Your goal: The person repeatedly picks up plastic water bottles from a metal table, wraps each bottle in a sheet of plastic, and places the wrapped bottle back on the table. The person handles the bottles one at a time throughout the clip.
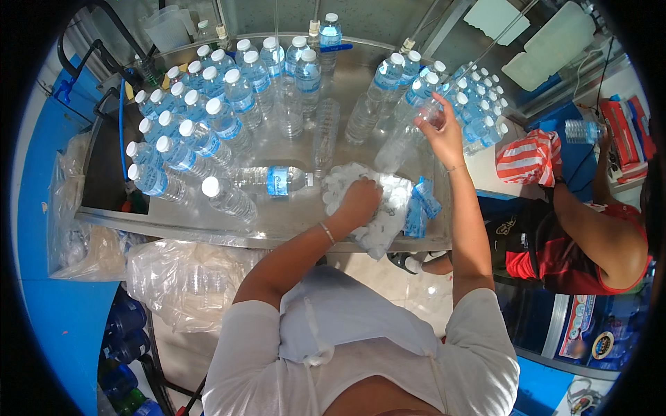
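My left hand [358, 202] reaches into a clear plastic bag of white bottle caps [339, 183] at the front edge of the steel counter [291, 226]. Its fingertips are hidden among the caps, so I cannot tell whether it grips any. With thumb and fingers, my right hand [442, 132] holds the upper part of a clear plastic bottle [398, 148], which leans on the counter. Blue label sleeves [420, 208] lie right of the bag. A capped, labelled bottle [278, 181] lies on its side left of the bag, and a clear bottle [326, 130] lies behind it.
Many white-capped water bottles [208, 125] stand at the left; more stand at the back right [390, 73] and on a side table [476, 104]. At right, another person [583, 239] holds a bottle [583, 131] and a red-striped bag [530, 157]. Plastic sacks [182, 281] hang below the counter.
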